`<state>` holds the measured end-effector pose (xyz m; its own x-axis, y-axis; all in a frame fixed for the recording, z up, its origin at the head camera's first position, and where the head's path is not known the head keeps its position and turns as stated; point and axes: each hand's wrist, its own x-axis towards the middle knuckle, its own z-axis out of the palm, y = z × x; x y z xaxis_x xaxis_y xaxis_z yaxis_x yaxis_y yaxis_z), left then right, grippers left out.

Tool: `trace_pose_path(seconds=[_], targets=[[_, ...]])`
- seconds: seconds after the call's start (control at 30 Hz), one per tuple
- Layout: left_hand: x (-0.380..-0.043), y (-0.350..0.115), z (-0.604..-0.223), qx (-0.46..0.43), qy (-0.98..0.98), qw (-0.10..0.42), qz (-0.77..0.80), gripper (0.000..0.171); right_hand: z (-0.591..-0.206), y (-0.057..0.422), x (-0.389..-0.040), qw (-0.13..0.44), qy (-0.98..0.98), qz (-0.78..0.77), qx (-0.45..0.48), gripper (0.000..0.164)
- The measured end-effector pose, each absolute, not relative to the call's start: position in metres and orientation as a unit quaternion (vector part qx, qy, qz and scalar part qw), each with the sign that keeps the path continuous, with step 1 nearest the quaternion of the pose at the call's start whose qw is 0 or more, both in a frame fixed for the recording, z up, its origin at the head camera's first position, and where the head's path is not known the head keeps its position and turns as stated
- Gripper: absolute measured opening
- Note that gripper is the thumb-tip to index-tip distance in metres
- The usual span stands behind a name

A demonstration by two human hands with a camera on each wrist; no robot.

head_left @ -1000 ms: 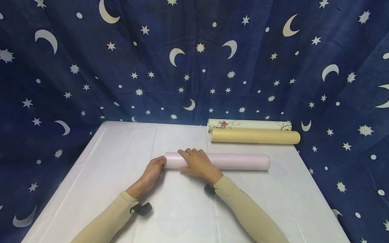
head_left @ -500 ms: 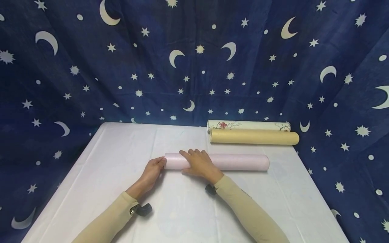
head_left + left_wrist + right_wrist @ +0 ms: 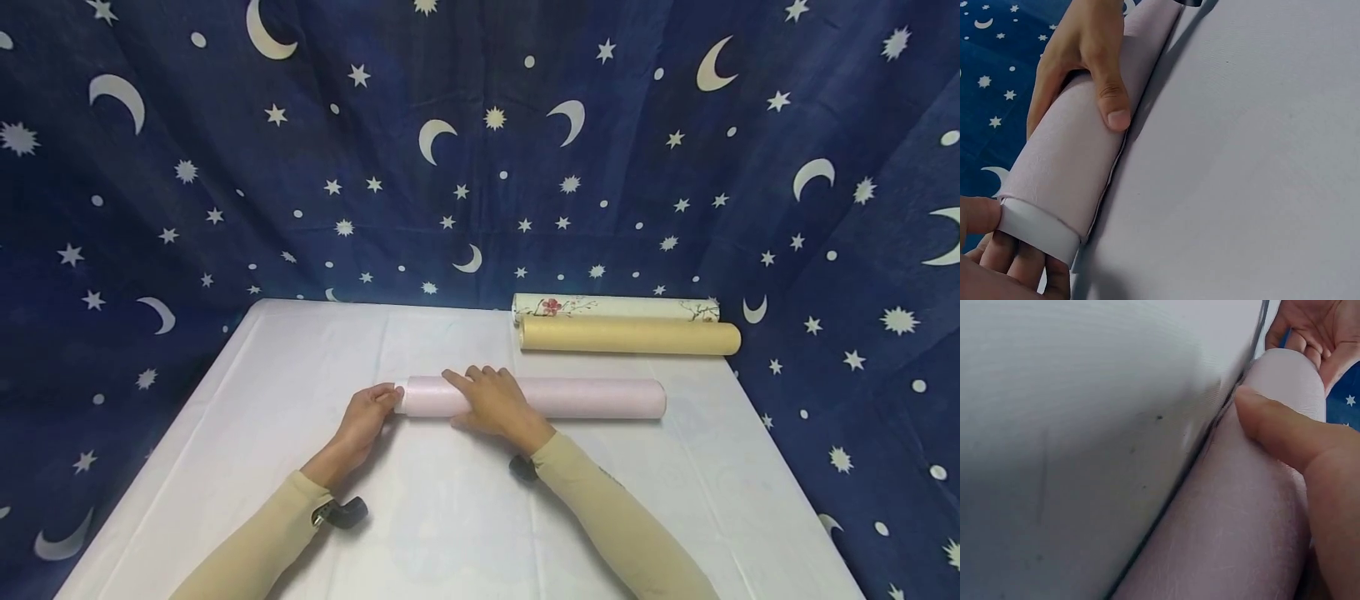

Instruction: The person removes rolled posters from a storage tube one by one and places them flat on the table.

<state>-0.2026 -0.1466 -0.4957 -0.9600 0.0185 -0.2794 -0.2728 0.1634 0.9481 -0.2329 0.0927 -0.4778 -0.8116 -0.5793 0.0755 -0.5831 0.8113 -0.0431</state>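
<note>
A pink roll of paper-like sheet [image 3: 592, 398] lies crosswise on the white-covered table. From its left end a short white inner layer [image 3: 1038, 228] sticks out. My left hand [image 3: 369, 421] pinches this white part, thumb on the outside and fingers inside the hollow end. Over the left half of the roll, my right hand [image 3: 491, 404] holds it, with the thumb [image 3: 1272, 422] on the near side and the fingers over the top and far side. A loose edge of the sheet runs along the roll's near side at the tabletop.
Behind the pink roll lie a yellow roll [image 3: 630, 336] and a cream roll with a red flower print [image 3: 622, 307], side by side near the table's back right edge. A dark blue curtain [image 3: 390, 150] with moons and stars hangs around the table.
My left hand has moved slightly left, drawing the white inner layer out of the pink roll's end. The right hand and the roll have stayed about where they were.
</note>
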Motion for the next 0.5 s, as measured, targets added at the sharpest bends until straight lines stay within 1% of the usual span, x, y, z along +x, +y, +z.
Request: trace_pose_path(seconds=[0.3,0.5], targets=[[-0.201,-0.147,-0.489,-0.090,0.767,0.090,0.629,0.034,-0.473,0.098,-0.230,0.057,-0.951,0.030,0.303,0.082],[-0.197,-0.148,-0.486,-0.092,0.765,0.084,0.631,0.038,-0.471,0.104,-0.228,0.066,-0.950,0.031,0.304,0.081]])
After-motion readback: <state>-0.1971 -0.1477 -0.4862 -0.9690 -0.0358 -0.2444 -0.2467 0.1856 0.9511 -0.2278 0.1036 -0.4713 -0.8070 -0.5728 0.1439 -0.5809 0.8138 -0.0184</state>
